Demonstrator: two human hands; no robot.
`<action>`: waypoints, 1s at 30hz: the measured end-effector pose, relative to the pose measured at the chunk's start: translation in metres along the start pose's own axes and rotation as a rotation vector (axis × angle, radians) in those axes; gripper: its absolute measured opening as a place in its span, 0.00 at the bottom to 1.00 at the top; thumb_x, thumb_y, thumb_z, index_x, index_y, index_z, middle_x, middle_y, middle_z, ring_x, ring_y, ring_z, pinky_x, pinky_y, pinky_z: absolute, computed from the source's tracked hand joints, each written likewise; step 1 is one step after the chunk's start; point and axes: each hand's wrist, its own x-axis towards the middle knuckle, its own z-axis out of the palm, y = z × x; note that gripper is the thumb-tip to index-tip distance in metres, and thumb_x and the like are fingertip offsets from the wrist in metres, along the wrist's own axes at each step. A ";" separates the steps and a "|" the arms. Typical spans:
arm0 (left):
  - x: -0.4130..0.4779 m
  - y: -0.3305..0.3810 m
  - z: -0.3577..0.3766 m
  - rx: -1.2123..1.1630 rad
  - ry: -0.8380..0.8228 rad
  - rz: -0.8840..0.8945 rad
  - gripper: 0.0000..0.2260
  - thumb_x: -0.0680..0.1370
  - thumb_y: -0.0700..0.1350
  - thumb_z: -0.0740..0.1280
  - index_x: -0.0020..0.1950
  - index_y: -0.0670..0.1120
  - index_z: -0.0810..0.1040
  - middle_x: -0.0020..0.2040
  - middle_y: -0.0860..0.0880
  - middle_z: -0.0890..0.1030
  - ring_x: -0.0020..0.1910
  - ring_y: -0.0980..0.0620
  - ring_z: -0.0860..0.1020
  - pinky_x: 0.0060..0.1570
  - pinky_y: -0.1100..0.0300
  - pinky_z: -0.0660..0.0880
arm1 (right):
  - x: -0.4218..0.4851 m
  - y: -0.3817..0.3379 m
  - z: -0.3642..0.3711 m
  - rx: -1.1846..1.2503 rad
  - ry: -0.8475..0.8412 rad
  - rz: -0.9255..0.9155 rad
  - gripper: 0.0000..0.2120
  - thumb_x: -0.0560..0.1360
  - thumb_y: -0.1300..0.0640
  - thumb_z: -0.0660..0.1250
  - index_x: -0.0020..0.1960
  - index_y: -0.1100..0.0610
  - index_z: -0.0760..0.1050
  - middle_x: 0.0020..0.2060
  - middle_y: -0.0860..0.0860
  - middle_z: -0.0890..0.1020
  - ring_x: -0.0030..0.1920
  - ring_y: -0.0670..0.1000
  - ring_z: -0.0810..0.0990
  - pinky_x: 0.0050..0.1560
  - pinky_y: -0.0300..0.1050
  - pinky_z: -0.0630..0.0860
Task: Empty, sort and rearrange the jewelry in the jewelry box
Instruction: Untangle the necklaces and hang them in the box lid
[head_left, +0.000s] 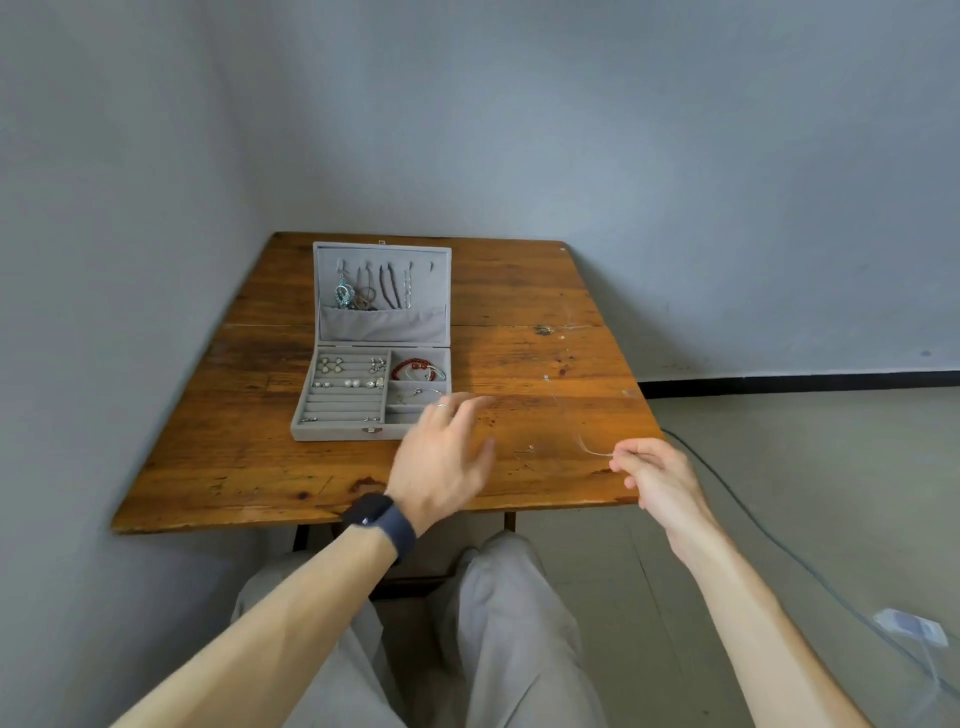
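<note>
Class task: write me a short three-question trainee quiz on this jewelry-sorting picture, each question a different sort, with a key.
1. True or false: the jewelry box is shut.
2. The right hand pinches: A a ring, B a thin chain, C an earring?
3. Fill in: the red bracelet lies in the box's ___ half.
Key: 1 false; 2 B; 3 right.

Left hand (441, 457) (blurred) hides jewelry box (332, 434) corner; chain (592, 448) faint.

Soft, even light; your left hand (441, 460) blurs at the fingers (470, 405), the table (524, 358) glares faintly beyond them, and the edges bow.
</note>
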 end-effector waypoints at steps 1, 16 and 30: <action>0.014 0.017 -0.001 -0.097 -0.073 0.013 0.21 0.79 0.54 0.63 0.72 0.54 0.69 0.69 0.50 0.74 0.67 0.48 0.71 0.62 0.51 0.73 | 0.000 -0.007 -0.006 0.019 -0.001 -0.020 0.06 0.76 0.57 0.69 0.50 0.47 0.80 0.46 0.45 0.85 0.44 0.46 0.79 0.41 0.40 0.70; 0.090 0.152 -0.020 -0.879 -0.469 0.025 0.09 0.79 0.47 0.71 0.55 0.45 0.86 0.51 0.50 0.86 0.53 0.54 0.82 0.61 0.62 0.74 | -0.022 -0.126 -0.090 -0.010 -0.104 -0.415 0.06 0.76 0.65 0.68 0.47 0.55 0.80 0.32 0.46 0.82 0.31 0.40 0.76 0.32 0.28 0.69; 0.070 0.095 -0.077 -0.986 -0.434 -0.059 0.07 0.76 0.49 0.70 0.50 0.48 0.84 0.52 0.48 0.86 0.57 0.44 0.82 0.65 0.44 0.71 | -0.045 -0.159 -0.048 0.047 -0.275 -0.495 0.05 0.69 0.52 0.68 0.44 0.48 0.80 0.36 0.48 0.83 0.36 0.46 0.77 0.36 0.41 0.71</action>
